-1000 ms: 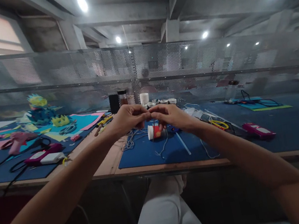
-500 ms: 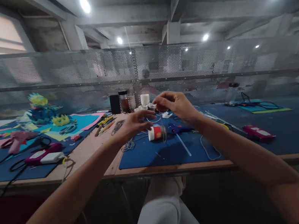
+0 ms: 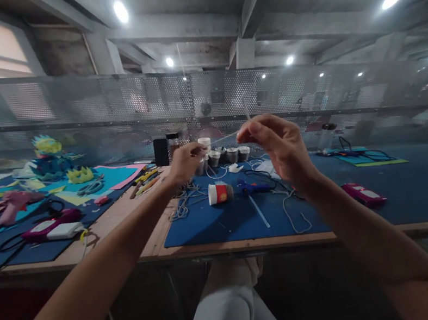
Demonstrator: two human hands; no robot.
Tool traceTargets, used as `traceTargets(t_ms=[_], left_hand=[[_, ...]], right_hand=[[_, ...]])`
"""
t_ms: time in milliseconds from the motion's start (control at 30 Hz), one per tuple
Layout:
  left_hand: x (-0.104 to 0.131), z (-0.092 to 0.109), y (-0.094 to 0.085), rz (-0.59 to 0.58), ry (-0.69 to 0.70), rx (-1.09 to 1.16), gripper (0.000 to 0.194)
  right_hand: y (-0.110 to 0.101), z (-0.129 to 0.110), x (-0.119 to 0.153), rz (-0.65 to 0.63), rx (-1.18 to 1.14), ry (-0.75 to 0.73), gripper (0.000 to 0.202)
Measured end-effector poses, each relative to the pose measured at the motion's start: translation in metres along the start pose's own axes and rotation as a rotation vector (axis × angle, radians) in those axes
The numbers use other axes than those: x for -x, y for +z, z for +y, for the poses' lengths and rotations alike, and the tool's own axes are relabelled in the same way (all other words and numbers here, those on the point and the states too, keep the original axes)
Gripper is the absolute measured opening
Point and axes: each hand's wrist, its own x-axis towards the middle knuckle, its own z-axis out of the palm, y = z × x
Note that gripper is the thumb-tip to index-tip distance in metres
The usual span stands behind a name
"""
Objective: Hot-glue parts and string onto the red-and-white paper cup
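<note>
Mesh partition (image 3: 104,99) behind, desk (image 3: 119,212) before us. Pale string (image 3: 223,138): one length, stretched mid-air between left hand (image 3: 188,161) and right hand (image 3: 275,141), each hand's fingers pinched together on it. Red-and-white cup (image 3: 220,193), lying sideways; blue glue gun (image 3: 255,186) beside. We judge a loosened pinch could drop string across either.

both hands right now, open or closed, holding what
Left hand: closed, pinching a thin pale string.
Right hand: closed, pinching the same string.
</note>
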Motion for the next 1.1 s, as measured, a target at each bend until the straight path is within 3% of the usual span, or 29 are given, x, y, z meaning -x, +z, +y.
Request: traceTargets(t_ms=[67,133,200,267,333,367,400,500,600,700,800,933,1100], left_hand=[[0.003,-0.013,-0.023,0.109,0.063,-0.239,0.029],[0.013,-0.026,-0.049,0.113,0.087,-0.444,0.032],[0.025,-0.039,-0.074,0.032,-0.012,-0.556,0.032],[0.037,-0.05,-0.096,-0.233,-0.189,-0.536,0.028],[0.044,-0.054,-0.112,-0.635,-0.35,-0.321,0.037],[0.045,-0.053,-0.117,-0.766,-0.426,-0.227,0.047],[0.046,-0.051,-0.118,-0.799,-0.456,-0.151,0.049],[0.045,-0.036,-0.1,-0.61,-0.339,-0.059,0.035],[0.051,-0.024,-0.054,-0.352,-0.244,-0.033,0.024],[0.063,-0.024,-0.003,-0.326,-0.254,-0.023,0.029],[0.07,-0.032,0.035,-0.299,-0.331,0.036,0.034],[0.069,-0.039,0.056,-0.288,-0.433,0.25,0.026],[0.06,-0.032,0.056,-0.285,-0.524,0.522,0.02]], right_hand=[[-0.006,-0.001,0.011,0.007,0.016,0.005,0.024],[-0.012,-0.001,0.022,-0.054,0.033,0.043,0.023],[-0.018,0.004,0.028,-0.097,0.029,0.074,0.021],[-0.025,0.012,0.031,-0.09,0.029,0.107,0.023],[-0.03,0.023,0.03,-0.074,0.038,0.127,0.023],[-0.031,0.029,0.028,-0.075,0.056,0.14,0.022],[-0.032,0.035,0.027,-0.089,0.078,0.165,0.022],[-0.03,0.053,0.023,-0.109,0.117,0.215,0.025],[-0.025,0.067,0.024,-0.2,0.107,0.26,0.026],[-0.02,0.076,0.029,-0.254,0.111,0.296,0.024],[-0.017,0.083,0.034,-0.311,0.115,0.321,0.024],[-0.018,0.095,0.036,-0.32,0.14,0.263,0.022],[-0.019,0.117,0.03,-0.301,0.254,0.165,0.018]])
